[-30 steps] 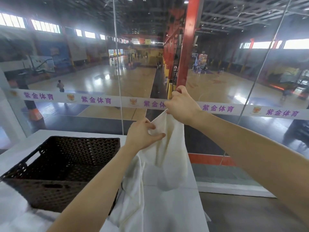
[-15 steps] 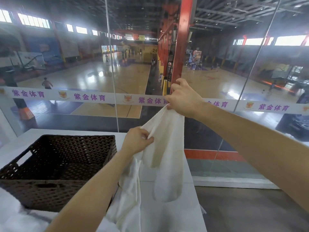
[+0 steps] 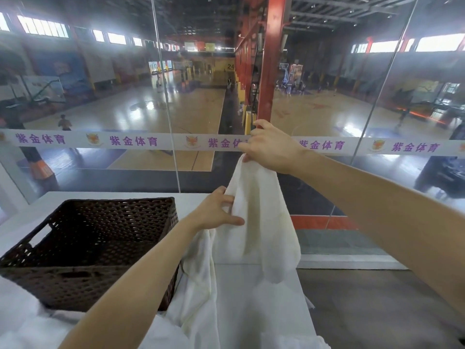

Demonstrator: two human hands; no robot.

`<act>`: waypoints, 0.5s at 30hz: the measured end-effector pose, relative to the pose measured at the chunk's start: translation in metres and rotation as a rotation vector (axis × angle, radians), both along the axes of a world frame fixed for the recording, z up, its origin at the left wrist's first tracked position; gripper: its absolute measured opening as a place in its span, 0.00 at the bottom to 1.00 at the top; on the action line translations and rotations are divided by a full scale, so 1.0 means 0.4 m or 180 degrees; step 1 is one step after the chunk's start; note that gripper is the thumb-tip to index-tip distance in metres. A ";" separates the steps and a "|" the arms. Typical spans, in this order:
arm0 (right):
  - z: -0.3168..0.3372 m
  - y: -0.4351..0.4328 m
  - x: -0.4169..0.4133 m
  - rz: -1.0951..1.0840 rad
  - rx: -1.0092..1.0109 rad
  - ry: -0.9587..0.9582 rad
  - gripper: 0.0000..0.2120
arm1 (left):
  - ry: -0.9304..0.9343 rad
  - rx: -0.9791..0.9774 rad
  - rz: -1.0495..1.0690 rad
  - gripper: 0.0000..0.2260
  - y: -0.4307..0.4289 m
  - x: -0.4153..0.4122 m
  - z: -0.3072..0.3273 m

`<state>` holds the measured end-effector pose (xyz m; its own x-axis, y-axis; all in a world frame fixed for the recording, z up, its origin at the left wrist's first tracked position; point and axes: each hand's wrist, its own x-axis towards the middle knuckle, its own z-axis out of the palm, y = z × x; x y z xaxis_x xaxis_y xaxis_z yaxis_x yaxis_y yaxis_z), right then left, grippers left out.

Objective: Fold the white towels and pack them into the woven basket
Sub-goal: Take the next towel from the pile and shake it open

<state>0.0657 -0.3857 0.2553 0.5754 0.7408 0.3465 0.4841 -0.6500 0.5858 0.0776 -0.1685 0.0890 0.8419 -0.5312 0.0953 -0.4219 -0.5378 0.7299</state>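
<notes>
Currently only the head view is available, and every position below is taken from the woven basket [image 3: 75, 280].

Head view, hands: my right hand [image 3: 270, 147] is raised up and to the right of the basket, fingers curled and pinching the top corner of the white towel [image 3: 261, 217]. My left hand [image 3: 216, 212] is lower and just beyond the basket's right rim. Its thumb and fingers are closed on a side edge of the same towel.

Head view, towel: it hangs right of the basket with its long axis near upright, leaning from the right hand down toward the left. One flap drops free below the right hand. The rest trails past the left hand onto the table [image 3: 276, 311], against the basket's right wall.

Judgement: the left hand is the nearer one to the basket. The next move likely turns on drawing the two held points apart along the top edge, so that the cloth opens flat before folding.

Head view, containers: the basket stands upright with its mouth open. I see no towel inside, only dark weave. More white towels [image 3: 22, 321] lie heaped at its near left side.
</notes>
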 end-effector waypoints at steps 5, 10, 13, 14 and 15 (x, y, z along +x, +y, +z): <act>-0.008 -0.013 -0.031 -0.0446 0.0397 0.0475 0.11 | -0.0259 0.0065 0.0179 0.09 -0.007 -0.018 -0.023; -0.071 -0.071 -0.047 -0.0831 0.0593 0.0666 0.06 | -0.0633 0.0601 0.0466 0.10 0.055 -0.041 -0.076; -0.111 -0.101 -0.062 -0.0960 0.0744 0.0767 0.07 | -0.0655 0.0752 0.0645 0.10 0.125 -0.024 -0.090; -0.127 -0.107 -0.067 -0.1012 0.0809 0.0777 0.06 | -0.0765 0.0738 0.0694 0.10 0.144 -0.019 -0.085; -0.143 -0.113 -0.072 -0.1053 0.0889 0.0802 0.05 | -0.0906 0.0701 0.0783 0.10 0.160 -0.013 -0.077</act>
